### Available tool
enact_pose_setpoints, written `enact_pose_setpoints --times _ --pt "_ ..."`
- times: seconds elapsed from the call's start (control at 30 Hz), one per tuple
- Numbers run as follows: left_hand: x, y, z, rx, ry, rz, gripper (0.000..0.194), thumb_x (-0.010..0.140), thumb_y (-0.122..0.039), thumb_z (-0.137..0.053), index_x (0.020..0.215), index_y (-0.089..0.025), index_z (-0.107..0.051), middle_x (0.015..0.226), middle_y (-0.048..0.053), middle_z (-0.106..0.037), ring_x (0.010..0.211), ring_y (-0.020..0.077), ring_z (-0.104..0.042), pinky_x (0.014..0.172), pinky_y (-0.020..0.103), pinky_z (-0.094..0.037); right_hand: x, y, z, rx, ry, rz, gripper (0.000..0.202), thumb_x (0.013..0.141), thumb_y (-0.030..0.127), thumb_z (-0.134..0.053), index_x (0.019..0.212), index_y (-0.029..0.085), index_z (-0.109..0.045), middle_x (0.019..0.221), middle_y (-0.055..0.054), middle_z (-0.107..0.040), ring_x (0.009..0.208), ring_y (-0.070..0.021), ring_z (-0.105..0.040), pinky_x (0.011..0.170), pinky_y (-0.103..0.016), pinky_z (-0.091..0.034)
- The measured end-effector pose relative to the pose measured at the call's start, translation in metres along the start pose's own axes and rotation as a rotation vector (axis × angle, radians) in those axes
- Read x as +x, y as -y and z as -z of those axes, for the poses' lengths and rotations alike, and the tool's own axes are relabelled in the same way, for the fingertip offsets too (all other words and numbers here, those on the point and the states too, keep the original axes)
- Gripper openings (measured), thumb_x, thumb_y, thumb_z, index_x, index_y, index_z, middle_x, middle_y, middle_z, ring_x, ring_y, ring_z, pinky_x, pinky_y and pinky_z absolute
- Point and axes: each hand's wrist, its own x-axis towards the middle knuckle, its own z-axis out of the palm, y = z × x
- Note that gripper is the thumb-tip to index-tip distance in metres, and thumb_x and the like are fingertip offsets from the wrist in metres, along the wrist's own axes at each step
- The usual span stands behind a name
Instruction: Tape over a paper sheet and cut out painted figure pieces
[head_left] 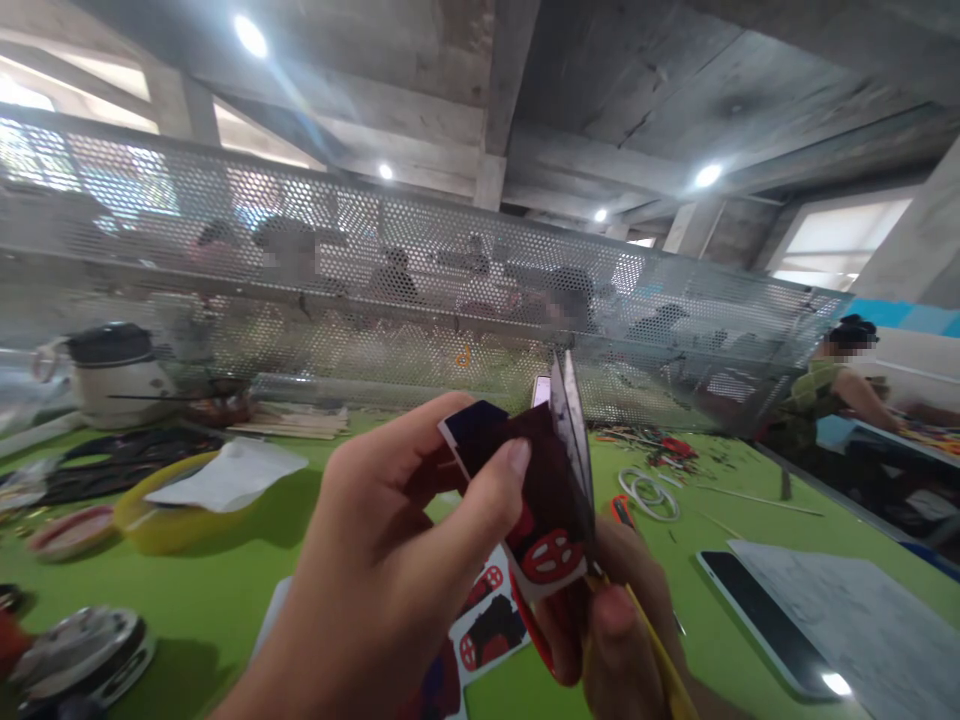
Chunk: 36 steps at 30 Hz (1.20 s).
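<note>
My left hand (405, 520) pinches a dark printed paper piece (536, 490) between thumb and fingers. A red wheel-like shape and a white edge show at the paper's lower end. My right hand (630, 620) grips a pair of scissors (574, 440) with yellow and red on the handles. The blades point upward, slightly apart, along the right edge of the paper. Below the hands, more printed cutouts (491, 630) with red wheels and dark shapes lie on the green table (225, 610), partly hidden by my left hand.
A yellow tape roll (169, 525) with white paper on it lies at left, near a lidded jug (120, 375). At right are a white cable coil (649, 497), scraps, a phone-like device (769, 620) and a paper sheet (855, 610). A perforated metal screen (450, 300) stands behind; a person (832, 385) works at far right.
</note>
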Motion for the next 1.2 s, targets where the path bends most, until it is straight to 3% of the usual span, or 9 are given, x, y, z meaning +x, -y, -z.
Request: enact_pose_setpoints --times 0.2,0.33,0.43,0.6,0.87,1.03,1.13,1.2 --pt "0.008 0.008 0.006 0.004 -0.097 -0.047 0.027 0.09 -0.027 -0.063 0.064 -0.02 -0.06 0.059 -0.004 -0.056 0.054 0.0089 -0.05 0.048 0.018 -0.039 -0.004 0.012 0.0 0.025 -0.159 -0.086 0.049 0.09 0.067 -0.059 0.072 0.022 -0.058 0.056 0.004 -0.041 0.042 -0.0089 -0.038 0.034 -0.023 -0.028" --pt "0.012 0.014 0.01 -0.025 -0.093 -0.065 0.028 0.09 -0.028 -0.066 0.064 -0.02 -0.061 0.06 -0.004 -0.054 0.056 0.0086 -0.048 0.05 0.018 -0.04 -0.007 0.014 0.005 0.01 -0.258 -0.216 0.042 0.092 0.057 -0.063 0.073 0.021 -0.055 0.055 0.007 -0.038 0.037 -0.006 -0.035 0.031 -0.021 -0.024" --pt "0.014 0.017 0.008 -0.049 -0.073 -0.049 0.027 0.088 -0.03 -0.068 0.064 -0.019 -0.063 0.061 -0.002 -0.055 0.058 0.0098 -0.048 0.05 0.019 -0.039 -0.008 0.01 0.012 0.031 -0.222 -0.282 0.034 0.095 0.052 -0.062 0.079 0.022 -0.056 0.051 0.008 -0.041 0.035 -0.0061 -0.035 0.032 -0.019 -0.026" --pt "0.017 0.021 -0.003 -0.086 0.026 -0.029 0.025 0.088 -0.028 -0.069 0.065 -0.018 -0.068 0.07 -0.001 -0.057 0.061 0.0094 -0.047 0.05 0.019 -0.037 -0.003 0.01 0.02 0.008 -0.156 -0.277 0.023 0.094 0.042 -0.068 0.085 0.023 -0.058 0.045 0.009 -0.045 0.034 -0.0062 -0.035 0.031 -0.018 -0.028" --pt "0.022 0.032 -0.007 -0.071 0.104 0.079 0.022 0.086 -0.033 -0.069 0.07 -0.018 -0.067 0.065 -0.001 -0.053 0.06 0.0104 -0.043 0.052 0.022 -0.035 0.009 0.009 0.033 0.057 -0.211 -0.317 0.024 0.091 0.045 -0.071 0.085 0.024 -0.061 0.041 0.01 -0.046 0.03 -0.0058 -0.035 0.029 -0.015 -0.028" --pt "0.024 0.04 -0.006 -0.006 0.25 0.13 0.028 0.084 -0.039 -0.069 0.068 -0.016 -0.064 0.064 -0.002 -0.05 0.062 0.0114 -0.041 0.054 0.024 -0.032 0.017 0.014 0.046 0.033 -0.235 -0.268 0.023 0.089 0.042 -0.072 0.08 0.024 -0.061 0.036 0.01 -0.044 0.026 -0.0068 -0.035 0.027 -0.017 -0.029" --pt "0.025 0.041 -0.006 -0.001 0.356 0.148 0.022 0.085 -0.037 -0.069 0.082 -0.016 -0.07 0.072 0.001 -0.06 0.066 0.0128 -0.048 0.058 0.026 -0.037 0.018 0.017 0.051 -0.008 -0.25 -0.253 0.021 0.088 0.041 -0.073 0.081 0.025 -0.062 0.036 0.01 -0.044 0.027 -0.0071 -0.036 0.027 -0.017 -0.028" --pt "0.025 0.042 -0.007 -0.04 0.364 0.164 0.024 0.086 -0.037 -0.07 0.098 -0.017 -0.071 0.084 0.004 -0.069 0.071 0.0148 -0.056 0.063 0.027 -0.044 0.018 0.018 0.053 -0.04 -0.208 -0.254 0.021 0.09 0.041 -0.071 0.081 0.024 -0.062 0.037 0.009 -0.046 0.028 -0.0067 -0.037 0.028 -0.017 -0.028"
